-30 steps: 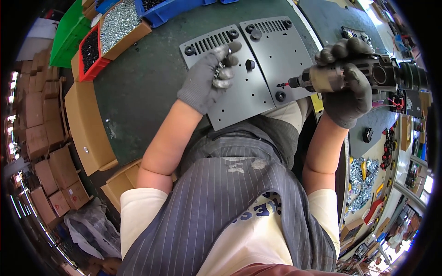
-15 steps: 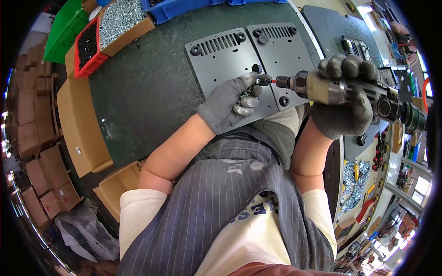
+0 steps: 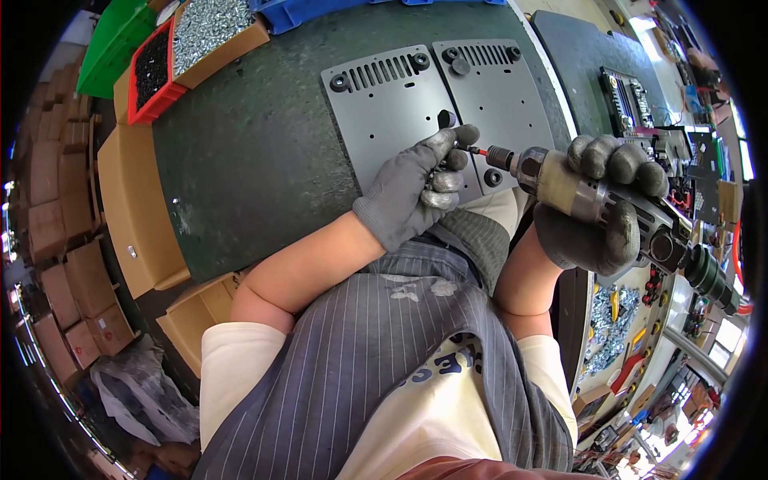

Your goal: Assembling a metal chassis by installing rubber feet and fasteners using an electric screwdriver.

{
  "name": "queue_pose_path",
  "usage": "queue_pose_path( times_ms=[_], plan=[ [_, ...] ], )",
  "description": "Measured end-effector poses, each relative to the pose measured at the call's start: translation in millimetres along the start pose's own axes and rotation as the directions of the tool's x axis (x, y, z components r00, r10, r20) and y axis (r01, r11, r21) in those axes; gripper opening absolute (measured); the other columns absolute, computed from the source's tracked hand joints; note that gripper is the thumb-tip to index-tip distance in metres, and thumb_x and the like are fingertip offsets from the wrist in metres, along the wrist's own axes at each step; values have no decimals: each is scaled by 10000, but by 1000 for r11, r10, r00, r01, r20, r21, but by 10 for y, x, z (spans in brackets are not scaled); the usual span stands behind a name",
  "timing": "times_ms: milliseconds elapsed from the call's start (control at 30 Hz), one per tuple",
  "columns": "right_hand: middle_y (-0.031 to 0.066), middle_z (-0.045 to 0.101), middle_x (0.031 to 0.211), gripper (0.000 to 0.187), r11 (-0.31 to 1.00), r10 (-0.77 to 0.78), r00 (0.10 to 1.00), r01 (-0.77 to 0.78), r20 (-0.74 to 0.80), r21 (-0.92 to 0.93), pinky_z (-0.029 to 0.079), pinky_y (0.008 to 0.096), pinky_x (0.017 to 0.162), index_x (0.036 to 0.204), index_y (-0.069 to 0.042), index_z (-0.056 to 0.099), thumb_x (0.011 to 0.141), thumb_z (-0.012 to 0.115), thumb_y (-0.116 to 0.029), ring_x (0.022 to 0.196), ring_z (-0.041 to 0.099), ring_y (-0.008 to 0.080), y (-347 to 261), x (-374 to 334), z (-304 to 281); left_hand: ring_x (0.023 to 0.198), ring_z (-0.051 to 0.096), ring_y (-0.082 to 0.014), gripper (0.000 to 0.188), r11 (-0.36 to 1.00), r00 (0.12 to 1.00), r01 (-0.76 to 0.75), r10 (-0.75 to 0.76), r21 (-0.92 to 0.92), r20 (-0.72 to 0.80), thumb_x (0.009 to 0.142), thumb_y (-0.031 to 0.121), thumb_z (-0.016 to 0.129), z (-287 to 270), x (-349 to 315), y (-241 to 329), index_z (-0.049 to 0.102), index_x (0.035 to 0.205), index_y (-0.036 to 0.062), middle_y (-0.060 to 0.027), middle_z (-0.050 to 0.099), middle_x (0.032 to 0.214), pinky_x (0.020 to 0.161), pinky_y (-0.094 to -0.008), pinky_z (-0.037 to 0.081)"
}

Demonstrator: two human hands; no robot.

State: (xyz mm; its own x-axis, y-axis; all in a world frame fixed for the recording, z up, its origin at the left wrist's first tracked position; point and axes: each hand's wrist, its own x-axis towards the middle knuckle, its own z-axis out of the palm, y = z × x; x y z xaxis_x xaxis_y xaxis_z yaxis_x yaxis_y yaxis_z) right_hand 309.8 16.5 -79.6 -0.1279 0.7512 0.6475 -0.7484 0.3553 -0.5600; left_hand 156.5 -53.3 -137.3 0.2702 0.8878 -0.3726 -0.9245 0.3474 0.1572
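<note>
In my right hand (image 3: 596,204), gloved in grey, is a power screwdriver (image 3: 564,182), its red-marked bit (image 3: 478,151) pointing left. My left hand (image 3: 420,180), in a matching glove, is closed, with thumb and forefinger pinched at the bit's tip around what looks like a small screw (image 3: 457,146); the fingers mostly cover it. Beneath the hands lie two grey slotted metal plates, the left plate (image 3: 392,116) and the right plate (image 3: 516,128). Black round feet (image 3: 340,82) sit at several corners. Another black foot (image 3: 446,119) lies just beyond my left fingertips.
On the dark green table (image 3: 248,152), a red bin (image 3: 154,72) of black screws and a cardboard box (image 3: 214,36) of silver screws stand far left. Blue bins (image 3: 320,12) line the far edge. A second table (image 3: 588,56) with a socket set (image 3: 628,100) is at right.
The screwdriver has tilted, its rear end swinging down toward me, and its bit has dipped slightly. My left hand has shifted a little right, its fingertips now covering more of the small part.
</note>
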Motion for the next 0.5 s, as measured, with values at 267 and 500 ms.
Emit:
queue_pose_path(
  times_ms=[267, 500],
  plan=[
    [62, 513, 935, 412, 1000, -27, 994, 27, -102, -3, 371, 318, 714, 1095, -102, 534, 697, 562, -204, 795, 454, 182, -39, -3, -102, 530, 389, -30, 308, 997, 999, 13, -9, -78, 52, 973, 251, 384, 2, 33, -86, 452, 1172, 26, 6, 513, 755, 389, -128, 324],
    [77, 568, 982, 399, 982, 64, 987, -36, -147, 185, 416, 360, 801, 1136, -106, 522, 748, 564, -187, 864, 512, 221, -186, 83, -387, 581, 512, -61, 420, 410, 898, -384, 375, 827, 231, 886, 390, 537, -165, 161, 202, 601, 1072, 19, -24, 585, 733, 465, -185, 384]
  ],
)
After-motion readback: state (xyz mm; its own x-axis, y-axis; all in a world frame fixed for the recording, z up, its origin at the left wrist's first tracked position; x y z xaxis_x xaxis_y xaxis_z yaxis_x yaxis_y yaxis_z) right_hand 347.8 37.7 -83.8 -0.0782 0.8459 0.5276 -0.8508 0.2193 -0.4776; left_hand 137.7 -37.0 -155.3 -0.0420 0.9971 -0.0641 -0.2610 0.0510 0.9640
